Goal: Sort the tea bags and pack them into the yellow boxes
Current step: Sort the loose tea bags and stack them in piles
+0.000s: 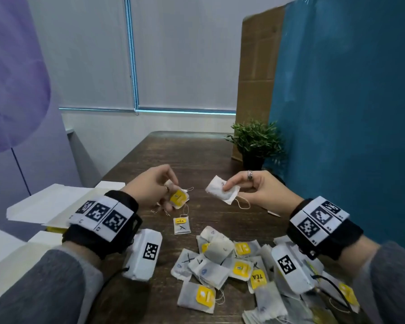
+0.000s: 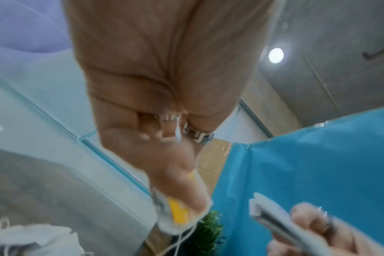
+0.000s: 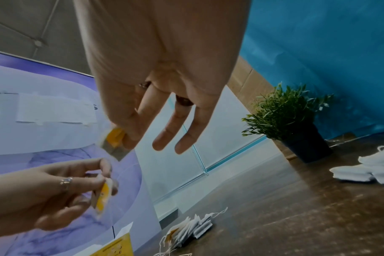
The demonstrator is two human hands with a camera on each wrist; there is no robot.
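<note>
My left hand holds a small bundle of tea bags with a yellow tag showing, raised above the table's middle. In the left wrist view the same bundle sits under my curled fingers, strings dangling. My right hand pinches one white tea bag between thumb and forefinger, its string hanging; its other fingers stay straight in the right wrist view, where the bag shows a yellow tag. An open yellow box with white flaps lies at the left. A loose heap of tea bags lies near me.
One tea bag marked X with a TEA tag lies alone between the hands and the heap. A small stack of tea bags rests on the dark wooden table. A potted plant stands at the back right by a blue partition.
</note>
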